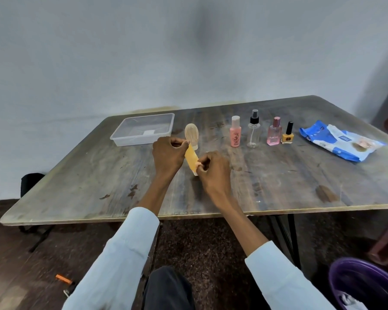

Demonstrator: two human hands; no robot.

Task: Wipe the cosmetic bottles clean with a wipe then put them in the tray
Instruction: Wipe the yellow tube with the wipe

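Both hands hold an orange tube above the table: left hand pinches its upper end, right hand its lower. I should turn it steadily, wiping every side before the tray.

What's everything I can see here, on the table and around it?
table: one, worn grey-brown wood
tray: one, clear plastic, far left, nothing in it
orange tube: one, held by both hands
oval bottle: one, beige, behind the hands
pink bottle: one, upright
spray bottle: one, clear, black nozzle
perfume bottle: one, pink
nail polish: one, yellow, black cap
wipes pack: one, blue-white, far right
basin: one, purple, floor right
left hand: grips tube top
right hand: pinches tube's lower end
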